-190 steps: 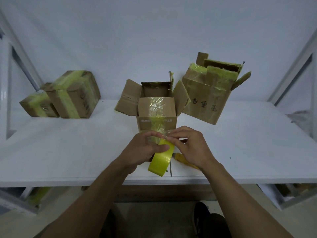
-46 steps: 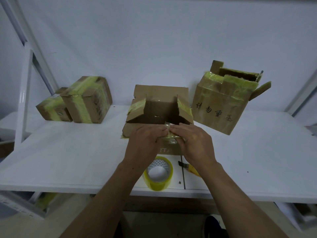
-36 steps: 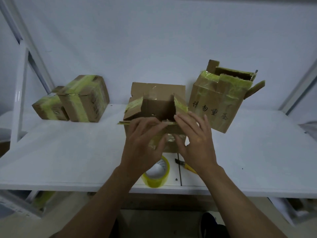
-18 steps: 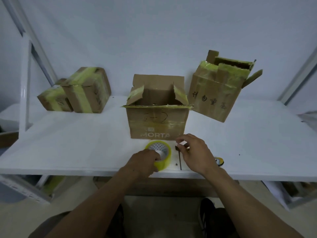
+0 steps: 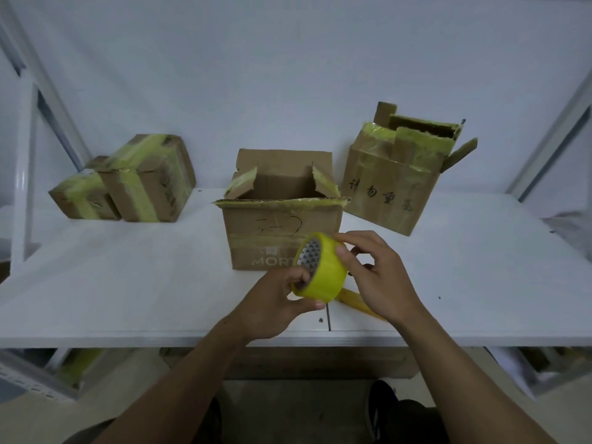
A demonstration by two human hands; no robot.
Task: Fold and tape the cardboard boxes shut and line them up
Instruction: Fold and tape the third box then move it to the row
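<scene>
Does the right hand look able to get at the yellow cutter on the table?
Probably yes: the yellow cutter lies uncovered just under the right hand, which only needs to release the tape roll the left hand also grips.

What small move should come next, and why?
Probably peel the tape's end loose with the right hand, whose thumb presses the outer face of the yellow tape roll that the left hand grips; no strip is pulled yet, and the middle box is open-topped.

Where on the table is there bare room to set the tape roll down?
Bare table between the taped boxes and the open box, and in front of the written-on box. Crowded front middle: left hand, right hand, tape roll, yellow cutter.
</scene>
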